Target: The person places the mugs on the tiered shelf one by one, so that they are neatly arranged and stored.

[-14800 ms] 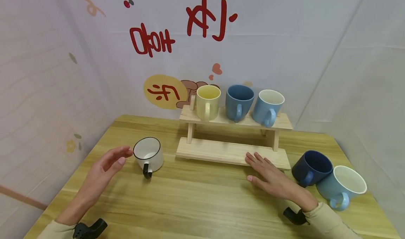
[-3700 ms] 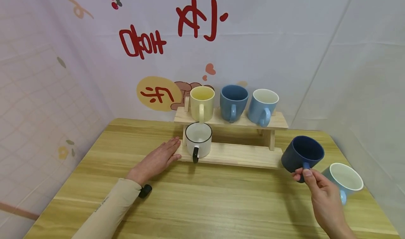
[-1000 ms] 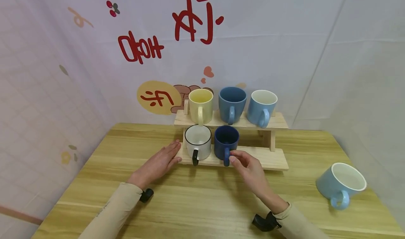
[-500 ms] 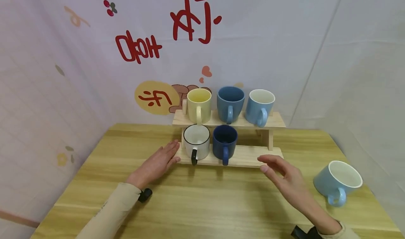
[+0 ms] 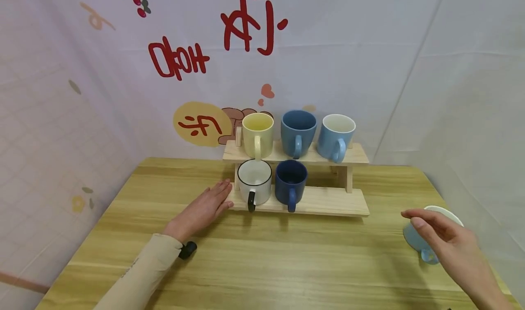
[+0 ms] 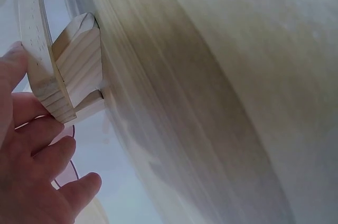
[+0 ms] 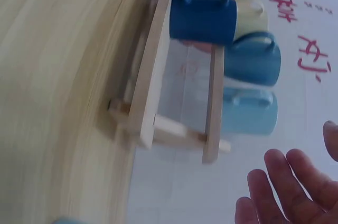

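My left hand rests at the left end of the wooden two-tier rack's lower board, touching it with its fingers fairly straight. In the left wrist view the thumb and forefinger lie against that board end. On the lower board stand a white mug with black rim and handle, and a navy mug to its right. My right hand hovers with loosely bent fingers, holding nothing, in front of a light-blue mug on the table, partly hiding it.
The rack's upper board holds a yellow mug, a medium-blue mug and another light-blue mug, handles forward. Behind the wood-grain table hangs a white printed cloth.
The white mug, then the navy mug, came onto the lower board. My right hand let go of the navy mug's handle and moved right to the light-blue mug. The left hand stays at the rack.
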Available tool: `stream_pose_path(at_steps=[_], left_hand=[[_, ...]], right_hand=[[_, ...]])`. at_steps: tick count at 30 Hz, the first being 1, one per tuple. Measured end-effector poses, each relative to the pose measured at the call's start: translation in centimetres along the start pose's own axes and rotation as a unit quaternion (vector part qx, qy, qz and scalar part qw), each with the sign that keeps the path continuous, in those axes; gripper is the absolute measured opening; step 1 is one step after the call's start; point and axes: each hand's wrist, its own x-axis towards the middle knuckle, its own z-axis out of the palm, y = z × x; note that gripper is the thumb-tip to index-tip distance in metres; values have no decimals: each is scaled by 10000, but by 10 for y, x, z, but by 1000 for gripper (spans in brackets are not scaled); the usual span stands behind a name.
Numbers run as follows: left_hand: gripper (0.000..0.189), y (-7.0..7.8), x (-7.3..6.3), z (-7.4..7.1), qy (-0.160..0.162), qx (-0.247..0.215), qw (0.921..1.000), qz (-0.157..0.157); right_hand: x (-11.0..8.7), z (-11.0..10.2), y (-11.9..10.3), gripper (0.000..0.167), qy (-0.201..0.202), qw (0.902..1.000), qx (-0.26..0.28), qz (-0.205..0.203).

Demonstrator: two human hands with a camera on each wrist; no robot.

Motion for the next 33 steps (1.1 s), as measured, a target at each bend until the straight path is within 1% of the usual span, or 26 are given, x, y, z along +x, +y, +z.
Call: stream_pose_path(at_steps=[4, 7, 10, 15, 20, 24, 26, 30, 32, 33], left_hand=[[63, 2, 2, 3, -80, -62, 9999, -57], [64, 1, 2, 5, -83, -62, 9999, -70], [63, 0, 1, 6, -23, -68, 10000, -54], [62, -2, 1, 6, 117, -78, 9999, -22], [62, -3, -1, 5, 68, -94, 9999, -38], [63, -3, 0, 5, 59, -168, 9998, -53], [63, -2, 0, 4, 66, -197, 9998, -50], [63, -2, 0, 3, 55, -175, 9998, -46], [63, -1, 1, 3, 61, -138, 9999, -55], [63, -1, 1, 2, 54, -134, 9999, -60]], right_hand=[[-10, -19, 22, 30, 65, 9999, 66, 69], [-13, -30, 37, 29, 40, 9999, 62, 69], [-14, -39, 53, 28, -51, 10000, -27, 39], [-20, -51, 83, 28, -73, 9997, 199, -105], [-28, -51, 110, 38, 29, 9973, 713, -143], [-33, -52, 126, 47, 48, 9962, 849, 196], [-36, -51, 131, 47, 17, 9967, 732, 350], [-38, -46, 138, 42, -242, 9966, 655, 437], [-37, -43, 138, 38, -544, 9958, 530, 516], [-36, -43, 138, 33, -728, 9941, 454, 659]])
